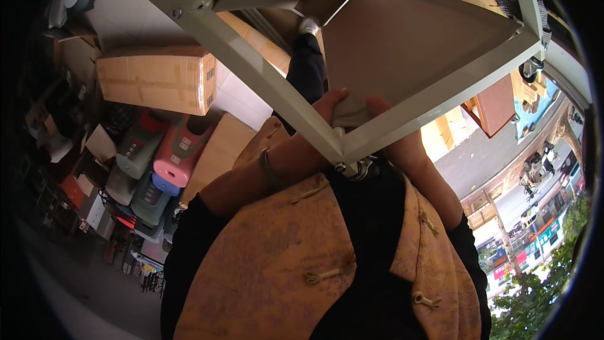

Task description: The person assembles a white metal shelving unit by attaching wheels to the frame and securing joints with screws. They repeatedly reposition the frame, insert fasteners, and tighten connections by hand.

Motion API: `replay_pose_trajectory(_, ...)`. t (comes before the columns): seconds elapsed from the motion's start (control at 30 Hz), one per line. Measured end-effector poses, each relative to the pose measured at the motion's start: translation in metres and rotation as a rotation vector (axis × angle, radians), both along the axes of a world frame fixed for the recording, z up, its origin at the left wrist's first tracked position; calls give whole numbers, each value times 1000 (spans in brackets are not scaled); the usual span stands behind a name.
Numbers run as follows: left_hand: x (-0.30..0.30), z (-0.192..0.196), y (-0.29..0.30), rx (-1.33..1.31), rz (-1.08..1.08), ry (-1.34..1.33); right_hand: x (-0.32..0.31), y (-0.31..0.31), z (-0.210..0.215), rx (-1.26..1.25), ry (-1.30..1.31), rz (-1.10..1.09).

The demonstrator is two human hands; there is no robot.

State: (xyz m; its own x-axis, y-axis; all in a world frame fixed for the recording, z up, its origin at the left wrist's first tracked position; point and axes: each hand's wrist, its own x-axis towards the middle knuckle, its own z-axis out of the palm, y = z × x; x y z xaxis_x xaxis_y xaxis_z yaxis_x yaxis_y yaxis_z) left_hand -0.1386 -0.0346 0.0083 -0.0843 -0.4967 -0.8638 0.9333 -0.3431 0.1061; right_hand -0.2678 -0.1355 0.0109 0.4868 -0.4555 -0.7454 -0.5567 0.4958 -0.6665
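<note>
A pale metal frame point(270, 85) with bars meeting in a corner stands close in front of me. Its corner has a bolt and a caster point(363, 170) near my chest. My left hand point(328, 102) reaches beneath the left bar, its fingers curled in at the inner side of the corner. From the other side, my right hand point(379, 106) comes under the right bar with bent fingers at the same corner. Both appear to grip the frame there, though the bars partly hide them. A grey-beige panel point(409, 44) fills the frame's inside beyond my hands.
At the left lie a taped cardboard box point(154, 79), a pink plastic case point(182, 151) and several grey ones. Another caster point(531, 70) sits at the frame's right corner. Wooden pieces point(494, 104) and a street with parked vehicles point(535, 167) show at the right.
</note>
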Motion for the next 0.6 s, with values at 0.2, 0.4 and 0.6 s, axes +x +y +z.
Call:
replay_pose_trajectory(0.2, 15, 5, 22, -468, -741, -706, 2, -5, -3, 20, -26, 30)
replay_pose_trajectory(0.4, 7, -5, 42, -528, -413, -325, 17, -9, 10, 238, -135, 178)
replay_pose_trajectory(0.6, 8, 3, 42, -425, -182, 11, 27, -5, 14, 377, -137, 259)
